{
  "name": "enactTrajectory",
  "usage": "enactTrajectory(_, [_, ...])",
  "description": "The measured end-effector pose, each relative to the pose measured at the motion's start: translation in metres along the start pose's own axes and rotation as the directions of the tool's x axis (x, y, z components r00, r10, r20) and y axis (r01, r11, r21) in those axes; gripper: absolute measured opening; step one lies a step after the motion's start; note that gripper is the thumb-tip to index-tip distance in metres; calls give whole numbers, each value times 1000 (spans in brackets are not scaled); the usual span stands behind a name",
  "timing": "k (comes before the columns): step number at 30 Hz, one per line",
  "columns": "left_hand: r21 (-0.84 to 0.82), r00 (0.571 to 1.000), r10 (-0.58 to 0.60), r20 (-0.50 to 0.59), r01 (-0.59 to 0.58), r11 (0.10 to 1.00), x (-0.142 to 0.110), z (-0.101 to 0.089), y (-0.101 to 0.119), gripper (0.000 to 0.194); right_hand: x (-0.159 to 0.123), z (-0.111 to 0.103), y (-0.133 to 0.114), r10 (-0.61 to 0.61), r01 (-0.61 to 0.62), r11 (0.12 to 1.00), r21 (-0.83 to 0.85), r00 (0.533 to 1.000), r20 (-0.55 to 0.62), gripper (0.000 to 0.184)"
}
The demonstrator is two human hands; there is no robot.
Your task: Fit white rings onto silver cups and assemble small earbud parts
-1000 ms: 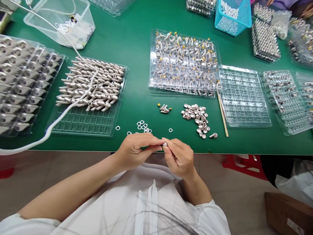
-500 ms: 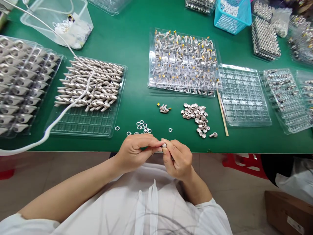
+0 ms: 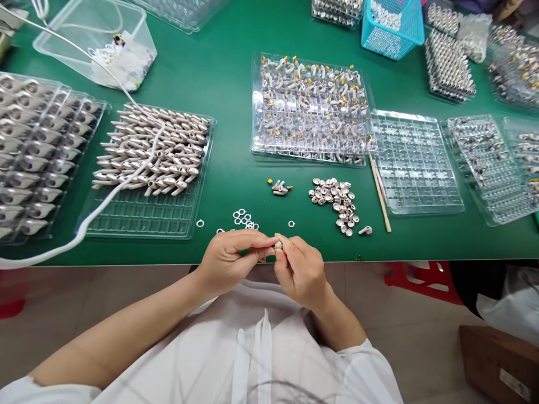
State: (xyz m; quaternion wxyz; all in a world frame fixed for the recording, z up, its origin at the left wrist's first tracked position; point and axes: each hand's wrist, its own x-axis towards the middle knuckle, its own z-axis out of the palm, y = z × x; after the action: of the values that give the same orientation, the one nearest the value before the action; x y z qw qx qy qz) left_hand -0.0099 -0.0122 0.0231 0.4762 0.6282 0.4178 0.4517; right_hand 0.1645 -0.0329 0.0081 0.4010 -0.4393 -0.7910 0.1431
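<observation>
My left hand and my right hand meet over the near edge of the green table. Both pinch one small white part between thumb and fingertips; most of it is hidden by the fingers. Just beyond the hands lie several small white rings. A heap of small silver caps lies to the right of them. A few loose white pieces with yellow tips rest between the rings and the big tray.
A clear tray of white stems sits at left under a white cable. A filled tray and an empty grid tray lie ahead, a wooden stick between them. A blue basket stands at the back.
Both hands stay pinched on the small part and have shifted slightly left with small finger movements. The view has tilted a little.
</observation>
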Motion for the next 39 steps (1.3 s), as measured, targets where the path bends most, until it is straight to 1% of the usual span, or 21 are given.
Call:
enactTrajectory(3, [-31, 999, -27, 21, 28, 999, 1, -1, 1, 16, 1, -1, -2, 55, -55, 996, 73, 998, -8, 28])
enactTrajectory(5, [-87, 994, -90, 59, 95, 992, 2, -3, 3, 14, 1, -3, -3, 65, -64, 992, 108, 998, -1, 28])
enactTrajectory(8, [-169, 973, -205, 103, 220, 961, 5, -6, 6, 11, 0, -4, -2, 33, -35, 992, 119, 999, 17, 28])
enactTrajectory(11, [-217, 964, -245, 107, 263, 940, 7, -6, 7, 10, -2, -4, -1, -3, 1, 995, 97, 1000, 20, 31])
enactTrajectory(15, [-268, 964, -244, 107, 264, 926, 4, -4, 4, 8, -4, -4, -1, -29, 29, 998, 53, 1000, -7, 32])
enactTrajectory(18, [-259, 969, -229, 97, 247, 934, 1, -2, 1, 8, -5, -4, -2, -50, 51, 998, 31, 999, -16, 32])
enactTrajectory(23, [-190, 985, -152, 83, 166, 968, 0, -1, 2, 8, -7, -3, -4, -68, 68, 998, -3, 997, -33, 34])
enactTrajectory(29, [-162, 995, -66, 69, 76, 984, 2, -1, 6, 15, -6, -2, -5, -69, 69, 997, -20, 997, -40, 32])
enactTrajectory(34, [-99, 994, -69, 88, 78, 992, 3, -4, 4, 13, -4, -2, -3, -76, 76, 997, -1, 997, -18, 36])
enactTrajectory(39, [-105, 996, -68, 60, 74, 992, 1, -2, -2, 15, -6, 2, -1, -79, 79, 997, -13, 997, 3, 37])
